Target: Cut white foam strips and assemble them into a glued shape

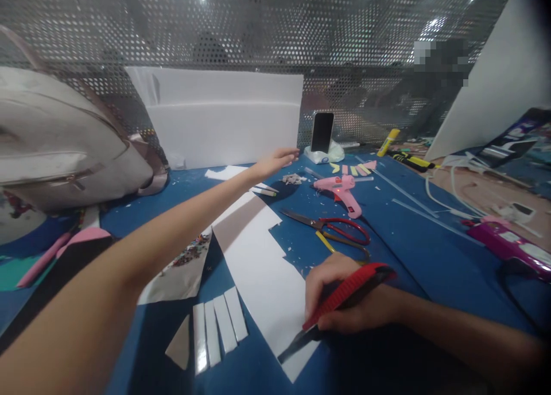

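Even, moderate light falls over my blue desk [387, 223], while small bright spots glint on the far perforated panel [241, 27]. My left forearm [181, 237] casts a soft shadow across the white sheet [258, 263]; darker shade lies at near left and below my right hand [344, 314]. The leftmost near strip [200, 355] catches glare. My red knife [344, 294] looks slightly blurred. Far right, a patch is pixelated; the right edge darkens to black, and side objects stretch.
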The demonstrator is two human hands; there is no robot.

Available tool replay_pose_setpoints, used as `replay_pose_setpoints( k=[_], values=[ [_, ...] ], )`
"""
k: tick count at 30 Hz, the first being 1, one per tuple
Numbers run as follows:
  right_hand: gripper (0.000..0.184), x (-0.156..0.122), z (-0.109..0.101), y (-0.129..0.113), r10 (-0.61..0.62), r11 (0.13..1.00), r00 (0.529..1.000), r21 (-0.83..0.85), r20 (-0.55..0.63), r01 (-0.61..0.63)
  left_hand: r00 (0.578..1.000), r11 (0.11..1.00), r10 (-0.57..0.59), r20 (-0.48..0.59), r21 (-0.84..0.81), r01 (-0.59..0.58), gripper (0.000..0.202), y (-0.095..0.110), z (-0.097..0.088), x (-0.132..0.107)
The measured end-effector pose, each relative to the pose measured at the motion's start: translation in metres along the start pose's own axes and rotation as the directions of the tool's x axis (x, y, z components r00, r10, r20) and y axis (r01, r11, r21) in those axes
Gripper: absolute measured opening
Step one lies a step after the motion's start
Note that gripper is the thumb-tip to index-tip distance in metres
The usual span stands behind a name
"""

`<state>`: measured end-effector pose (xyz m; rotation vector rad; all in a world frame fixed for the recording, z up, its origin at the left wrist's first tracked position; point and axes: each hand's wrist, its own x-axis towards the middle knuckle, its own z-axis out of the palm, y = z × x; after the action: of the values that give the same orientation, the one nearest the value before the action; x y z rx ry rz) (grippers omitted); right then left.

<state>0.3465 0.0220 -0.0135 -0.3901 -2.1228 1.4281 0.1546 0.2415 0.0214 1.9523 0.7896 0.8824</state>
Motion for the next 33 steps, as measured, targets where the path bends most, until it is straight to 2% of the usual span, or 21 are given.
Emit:
replay_pose_setpoints(
  k=[4, 8, 11, 12, 14, 16, 18, 21, 23, 26, 29, 33],
  values=[
    [0.015, 0.000, -0.001, 0.000, -0.015, 1.000, 1.000, -0.018, -0.013, 0.015, 0.998, 0.997, 0.043, 0.040, 0.069, -0.046, 0.030, 0.046, -0.008, -0.059],
    [0.016, 0.002, -0.002, -0.003, 0.029, 0.999, 1.000, -0.030, -0.010, -0.029, 1.000, 0.983, 0.024, 0.014, 0.182, -0.026, 0.031, 0.092, -0.009, -0.139],
    [0.017, 0.004, -0.002, -0.007, 0.031, 0.999, 1.000, -0.031, -0.005, -0.031, 0.998, 0.943, -0.043, -0.035, 0.328, 0.052, 0.031, 0.116, -0.005, -0.204],
    [0.017, 0.005, -0.003, -0.008, 0.030, 0.999, 1.000, -0.039, -0.004, -0.030, 0.998, 0.884, -0.049, -0.045, 0.463, 0.064, 0.032, 0.119, -0.004, -0.226],
    [0.016, 0.005, -0.005, -0.012, 0.029, 0.997, 1.000, -0.067, -0.012, -0.029, 0.997, 0.786, -0.064, -0.051, 0.613, 0.082, 0.039, 0.119, 0.002, -0.269],
    [0.016, 0.005, -0.009, -0.015, 0.032, 0.995, 0.999, -0.096, -0.026, -0.034, 0.996, 0.731, -0.089, 0.028, 0.681, 0.047, 0.054, 0.112, 0.009, -0.307],
    [0.015, 0.005, -0.013, -0.015, 0.034, 0.994, 0.998, -0.099, -0.052, -0.039, 0.985, 0.709, -0.172, -0.011, 0.693, 0.131, 0.069, 0.101, 0.018, -0.336],
    [0.018, 0.005, -0.015, -0.012, 0.053, 0.999, 0.978, 0.021, -0.202, -0.050, 0.966, 0.650, -0.248, -0.074, 0.726, 0.223, 0.080, 0.088, 0.027, -0.356],
    [0.019, 0.006, -0.015, -0.009, 0.060, 0.996, 0.939, 0.085, -0.339, -0.033, 0.971, 0.634, -0.229, -0.063, 0.748, 0.198, 0.083, 0.084, 0.029, -0.355],
    [0.016, 0.006, -0.016, -0.011, 0.036, 0.999, 0.892, -0.008, -0.451, -0.045, 0.984, 0.626, -0.180, -0.001, 0.771, 0.115, 0.080, 0.086, 0.028, -0.345],
    [0.015, 0.005, -0.020, -0.019, -0.010, 0.981, 0.894, -0.179, -0.448, -0.079, 0.988, 0.640, -0.148, 0.038, 0.765, 0.066, 0.077, 0.089, 0.027, -0.337],
    [0.018, 0.004, -0.023, -0.029, -0.053, 0.939, 0.924, -0.333, -0.378, -0.083, 0.989, 0.635, -0.149, 0.019, 0.768, 0.081, 0.071, 0.093, 0.031, -0.337]
  ],
)
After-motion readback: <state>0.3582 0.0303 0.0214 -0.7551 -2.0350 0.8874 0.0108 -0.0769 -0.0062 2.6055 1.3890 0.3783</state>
